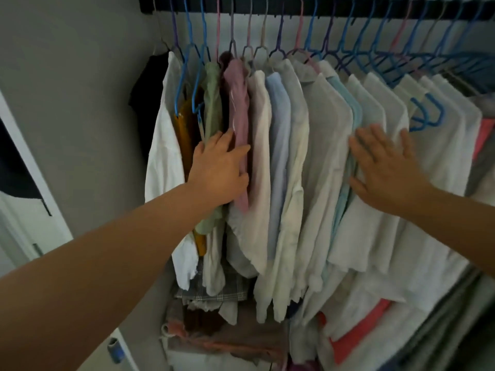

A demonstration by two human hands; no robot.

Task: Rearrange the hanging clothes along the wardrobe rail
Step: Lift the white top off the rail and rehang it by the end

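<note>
A dark rail (321, 8) runs across the top with several coloured hangers on it. Shirts hang packed side by side: white (163, 145), mustard (184, 129), green (213, 103), pink (238, 103), pale blue (280, 124), grey (326, 135) and more white ones (439, 145) to the right. My left hand (219, 170) presses against the pink shirt's sleeve, fingers curled around its edge. Further right, my right hand (383, 170) lies flat with spread fingers on the white shirts beside a light teal one (353, 113).
A black garment (147, 100) hangs against the grey wall at the left. Folded and piled clothes (227, 330) lie below the hanging shirts. An empty blue hanger (426, 113) sticks out among the white shirts. A white door frame (32, 183) stands at the far left.
</note>
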